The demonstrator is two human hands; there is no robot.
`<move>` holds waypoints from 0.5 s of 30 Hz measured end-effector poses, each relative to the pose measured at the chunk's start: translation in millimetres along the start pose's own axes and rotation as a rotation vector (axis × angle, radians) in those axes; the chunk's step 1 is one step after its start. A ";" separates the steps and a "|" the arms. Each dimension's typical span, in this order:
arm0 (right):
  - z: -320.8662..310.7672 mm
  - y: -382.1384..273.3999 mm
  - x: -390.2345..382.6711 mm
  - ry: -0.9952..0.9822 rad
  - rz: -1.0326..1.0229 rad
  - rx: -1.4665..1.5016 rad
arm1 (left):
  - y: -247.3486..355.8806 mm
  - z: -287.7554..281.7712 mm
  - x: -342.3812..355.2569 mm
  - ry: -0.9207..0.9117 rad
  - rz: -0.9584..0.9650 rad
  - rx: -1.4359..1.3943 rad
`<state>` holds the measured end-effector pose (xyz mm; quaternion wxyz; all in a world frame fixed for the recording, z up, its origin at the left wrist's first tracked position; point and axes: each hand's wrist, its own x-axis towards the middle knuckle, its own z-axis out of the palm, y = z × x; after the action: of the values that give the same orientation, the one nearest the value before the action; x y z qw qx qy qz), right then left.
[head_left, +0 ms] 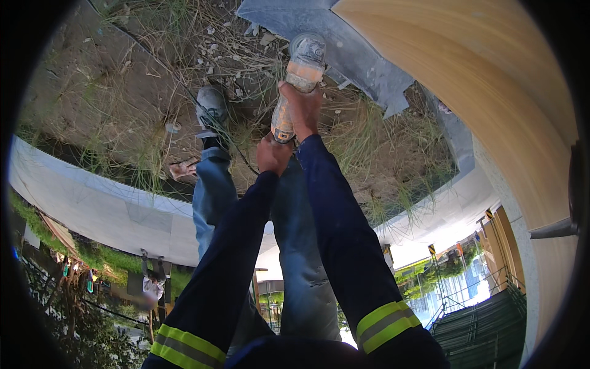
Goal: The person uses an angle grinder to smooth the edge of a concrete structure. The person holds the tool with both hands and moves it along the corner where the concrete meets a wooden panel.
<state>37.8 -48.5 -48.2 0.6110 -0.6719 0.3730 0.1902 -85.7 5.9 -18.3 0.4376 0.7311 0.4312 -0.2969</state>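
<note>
Head view, the only one: dusty orange-and-grey power tool [297, 73] held out ahead of the person, above soil [92, 104] and dry grass [246, 46]. Long axis runs away from the body, rear end near the wearer, rounded grey head [308, 48] at the far end, leaning a bit to the right. Right hand [305, 109] is the nearer one to that head, its fingers wrapped round the middle of the body; left hand [274, 154] sits behind and slightly left, its fingers clenched at the rear end, partly hidden by the hand itself. So both grasp the same tool, one behind the other along its axis, neither released. Key relation: head lies straight out beyond the right fingers, just beside or over the edge of the grey slab [369, 64]; can't tell whether they touch. Slab is beyond and to the right, next to the curved wood-look panel [491, 80]. Dark cable [236, 150] passes left of the tool toward the left hand; where it joins isn't clear. Left shoe [212, 103] is planted left of the tool, well apart from its head.
</note>
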 end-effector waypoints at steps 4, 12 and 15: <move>-4.7 -1.2 5.2 0.024 -0.022 0.052 | 2.6 -0.8 3.5 -0.049 0.008 0.029; 5.8 -13.1 10.5 -0.060 -0.038 -0.001 | 8.9 5.8 13.3 0.010 -0.016 -0.004; 1.4 -3.2 2.2 -0.013 0.005 0.013 | 4.2 -1.1 1.6 -0.007 -0.001 0.005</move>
<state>41.8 -47.9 -47.9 0.6174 -0.6655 0.3721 0.1937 -81.2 6.4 -17.5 0.4372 0.7307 0.4295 -0.3009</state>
